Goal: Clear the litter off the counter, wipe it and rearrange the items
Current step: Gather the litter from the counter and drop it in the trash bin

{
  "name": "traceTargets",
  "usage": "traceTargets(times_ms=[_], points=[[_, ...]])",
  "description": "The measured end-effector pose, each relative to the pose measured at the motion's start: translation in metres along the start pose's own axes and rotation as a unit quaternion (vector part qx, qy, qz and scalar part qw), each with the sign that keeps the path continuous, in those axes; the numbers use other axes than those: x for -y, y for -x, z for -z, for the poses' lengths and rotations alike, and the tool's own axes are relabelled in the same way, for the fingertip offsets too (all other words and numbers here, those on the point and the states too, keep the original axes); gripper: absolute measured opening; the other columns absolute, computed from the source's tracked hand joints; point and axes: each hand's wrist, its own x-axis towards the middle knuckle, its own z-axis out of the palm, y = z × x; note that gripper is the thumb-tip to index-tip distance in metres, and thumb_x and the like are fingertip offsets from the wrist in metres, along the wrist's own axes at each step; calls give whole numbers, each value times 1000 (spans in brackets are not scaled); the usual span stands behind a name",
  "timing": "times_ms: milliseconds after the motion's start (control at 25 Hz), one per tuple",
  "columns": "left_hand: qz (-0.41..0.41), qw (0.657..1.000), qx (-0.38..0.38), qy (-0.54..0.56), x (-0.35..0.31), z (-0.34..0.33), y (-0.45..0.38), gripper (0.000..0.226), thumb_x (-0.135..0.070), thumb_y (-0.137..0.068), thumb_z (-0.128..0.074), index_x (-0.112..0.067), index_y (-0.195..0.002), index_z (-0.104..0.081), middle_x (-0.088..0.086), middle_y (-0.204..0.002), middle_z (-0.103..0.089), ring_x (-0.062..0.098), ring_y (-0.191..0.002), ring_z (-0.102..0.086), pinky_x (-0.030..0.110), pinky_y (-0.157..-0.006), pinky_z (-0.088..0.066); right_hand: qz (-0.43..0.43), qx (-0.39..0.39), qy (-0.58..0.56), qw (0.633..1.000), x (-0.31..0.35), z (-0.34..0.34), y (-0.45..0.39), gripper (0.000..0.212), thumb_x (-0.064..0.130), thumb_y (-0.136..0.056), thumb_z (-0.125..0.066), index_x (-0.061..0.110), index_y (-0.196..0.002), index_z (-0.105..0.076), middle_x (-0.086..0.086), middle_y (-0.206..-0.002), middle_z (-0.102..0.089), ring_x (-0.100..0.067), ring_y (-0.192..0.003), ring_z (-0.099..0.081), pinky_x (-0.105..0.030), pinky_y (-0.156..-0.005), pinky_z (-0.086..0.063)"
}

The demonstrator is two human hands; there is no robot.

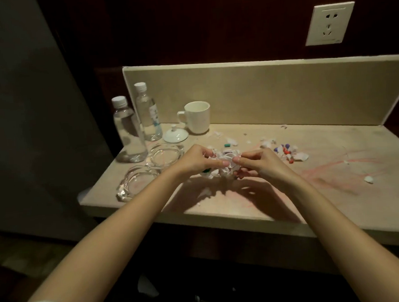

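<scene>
A clump of torn white paper litter is held between both hands just above the beige counter. My left hand grips its left side with curled fingers. My right hand pinches its right side. More scraps and small red, blue and purple bits lie to the right. A small green piece lies behind the clump. One white scrap sits apart at the right. Pink smears stain the counter.
At the left stand two clear water bottles, a white mug and a white lid. Two glass ashtrays sit near the left edge. A backsplash runs behind; a wall socket is above.
</scene>
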Motion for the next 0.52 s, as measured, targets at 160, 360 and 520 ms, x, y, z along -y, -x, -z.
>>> traceTargets(times_ms=[160, 360, 520], points=[[17, 999, -28, 8, 10, 19, 40, 50, -35, -74, -80, 12, -84, -64, 10, -70, -53, 16, -71, -48, 27, -66, -34, -3, 10, -15, 1000, 13, -35, 14, 25, 17, -89, -62, -4, -100, -70, -14, -86, -70, -6, -65, -66, -14, -62, -52], [19, 999, -37, -14, 45, 51, 99, 64, -45, -70, -80, 13, -89, -64, 12, -76, -56, 15, -77, -51, 27, -65, -35, -18, 72, -37, 997, 20, -95, 33, 25, 14, -88, -62, -9, -93, -69, -11, -78, -64, -9, -67, -65, -15, -65, -52], [26, 999, -28, 15, 88, 84, 153, 40, -40, -71, -82, -2, -79, -72, 13, -72, -63, 7, -68, -56, 22, -64, -43, -49, 95, -65, 992, 13, -167, 45, 25, 13, -88, -62, -9, -97, -69, -12, -83, -65, -9, -70, -62, -16, -68, -55]])
